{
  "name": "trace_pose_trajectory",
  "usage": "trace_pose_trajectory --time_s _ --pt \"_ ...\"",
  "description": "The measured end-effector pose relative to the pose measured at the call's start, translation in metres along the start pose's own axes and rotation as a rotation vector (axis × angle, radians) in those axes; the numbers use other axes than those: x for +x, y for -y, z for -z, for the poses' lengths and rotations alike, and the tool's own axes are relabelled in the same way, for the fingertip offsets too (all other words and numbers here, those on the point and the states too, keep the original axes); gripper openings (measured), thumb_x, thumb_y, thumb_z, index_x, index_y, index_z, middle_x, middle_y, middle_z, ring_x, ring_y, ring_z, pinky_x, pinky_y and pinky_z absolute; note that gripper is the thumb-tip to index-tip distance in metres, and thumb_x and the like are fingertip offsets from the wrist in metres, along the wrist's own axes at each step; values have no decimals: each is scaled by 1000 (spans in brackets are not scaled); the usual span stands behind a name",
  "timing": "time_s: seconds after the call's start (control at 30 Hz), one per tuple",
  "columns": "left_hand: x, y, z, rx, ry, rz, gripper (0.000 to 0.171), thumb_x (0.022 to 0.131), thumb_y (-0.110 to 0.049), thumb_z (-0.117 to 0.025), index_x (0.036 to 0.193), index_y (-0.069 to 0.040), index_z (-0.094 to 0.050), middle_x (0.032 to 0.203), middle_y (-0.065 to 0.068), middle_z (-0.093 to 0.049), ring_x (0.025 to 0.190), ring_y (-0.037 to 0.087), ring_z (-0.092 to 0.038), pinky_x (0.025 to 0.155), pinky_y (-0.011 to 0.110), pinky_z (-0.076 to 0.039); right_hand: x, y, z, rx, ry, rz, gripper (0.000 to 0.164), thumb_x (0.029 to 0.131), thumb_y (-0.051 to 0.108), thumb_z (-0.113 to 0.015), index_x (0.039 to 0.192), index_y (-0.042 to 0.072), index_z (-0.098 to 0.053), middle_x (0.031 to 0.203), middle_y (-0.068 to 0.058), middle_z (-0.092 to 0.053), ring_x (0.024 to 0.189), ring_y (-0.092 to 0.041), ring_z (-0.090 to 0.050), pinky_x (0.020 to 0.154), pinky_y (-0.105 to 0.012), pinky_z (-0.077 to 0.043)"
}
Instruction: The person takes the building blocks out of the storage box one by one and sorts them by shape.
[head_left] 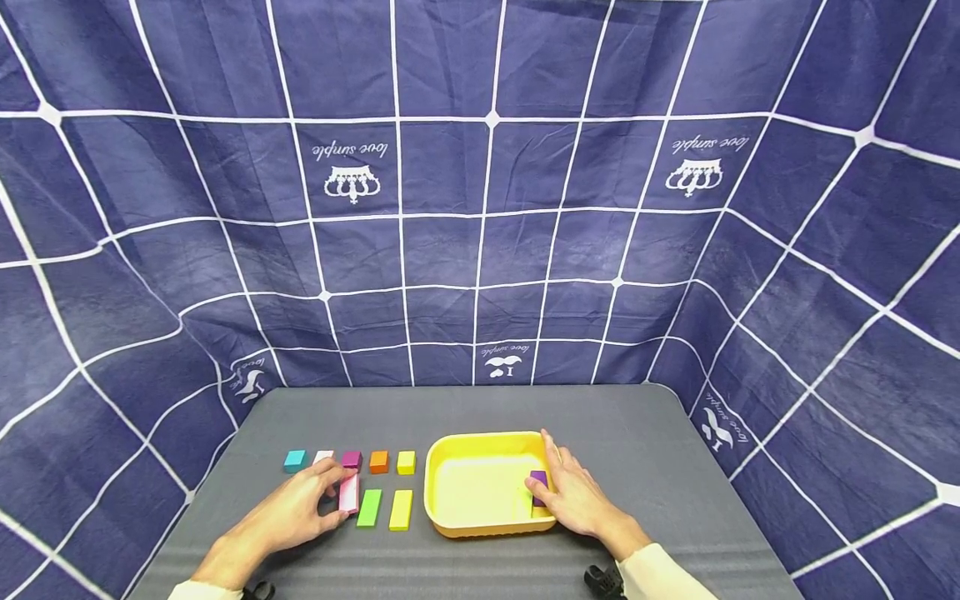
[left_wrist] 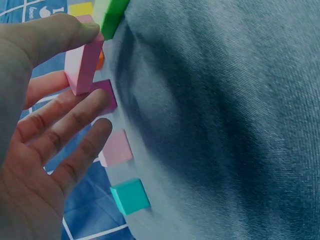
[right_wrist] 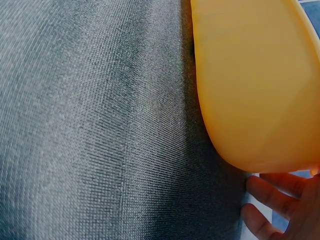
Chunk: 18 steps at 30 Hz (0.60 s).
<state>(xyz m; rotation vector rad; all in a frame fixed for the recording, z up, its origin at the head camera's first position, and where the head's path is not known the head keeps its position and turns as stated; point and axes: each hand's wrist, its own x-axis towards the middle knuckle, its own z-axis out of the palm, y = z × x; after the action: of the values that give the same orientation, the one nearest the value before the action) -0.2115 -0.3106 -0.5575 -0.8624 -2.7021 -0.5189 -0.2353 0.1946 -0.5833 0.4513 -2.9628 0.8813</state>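
My left hand (head_left: 303, 506) pinches a long pink block (head_left: 348, 493) between thumb and index finger, the other fingers spread in the left wrist view. A long green block (head_left: 369, 508) and a long yellow block (head_left: 401, 510) lie to its right. My right hand (head_left: 577, 496) grips the right end of a yellow tray (head_left: 453, 527), thumb over the rim and fingers outside. Inside the tray at that end is a purple block (head_left: 539, 479), partly hidden by the thumb; whether the thumb touches it I cannot tell. The tray's outer wall (right_wrist: 255, 90) fills much of the right wrist view.
Behind the long blocks runs a row of short ones: teal (head_left: 296, 461), pale pink (left_wrist: 117, 148), magenta (head_left: 352, 460), orange (head_left: 379, 462) and yellow (head_left: 407, 462). All lie on a grey table (head_left: 600, 408). A blue curtain (head_left: 442, 250) with white lines surrounds it.
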Motion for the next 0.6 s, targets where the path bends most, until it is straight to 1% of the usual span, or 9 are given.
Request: trace_pose_trajectory --time_s 0.2,0.4,0.53,0.6 --pt "-6 5 -2 -14 49 54 60 79 -17 -102 134 -7 -81 117 -4 -70 93 6 -67 77 29 -59 -1 0 0 0 -3 -8 94 112 48 -73 184 7 -29 161 -26 -61 148 -46 -63 124 -74 -50" --pt "-10 12 -3 -38 75 55 59 77 -12 -101 133 -4 -81 113 -5 -69 91 5 -65 76 28 -58 -1 0 -2 4 -6 -9 94 112 48 -74 184 6 -30 162 -25 -60 150 -46 -62 124 -74 -49" --pt "-12 15 -4 -50 76 50 61 76 -10 -101 133 -2 -81 112 -5 -70 91 6 -66 76 29 -58 0 0 -1 4 -5 -7 94 112 48 -74 184 6 -30 161 -25 -61 149 -46 -63 124 -74 -50" --pt "-12 15 -4 -49 77 53 61 76 -10 -101 133 -2 -81 111 -6 -69 91 6 -66 76 29 -58 0 0 -1 2 -5 -6 94 112 48 -74 184 6 -30 161 -25 -61 148 -46 -63 123 -74 -50"
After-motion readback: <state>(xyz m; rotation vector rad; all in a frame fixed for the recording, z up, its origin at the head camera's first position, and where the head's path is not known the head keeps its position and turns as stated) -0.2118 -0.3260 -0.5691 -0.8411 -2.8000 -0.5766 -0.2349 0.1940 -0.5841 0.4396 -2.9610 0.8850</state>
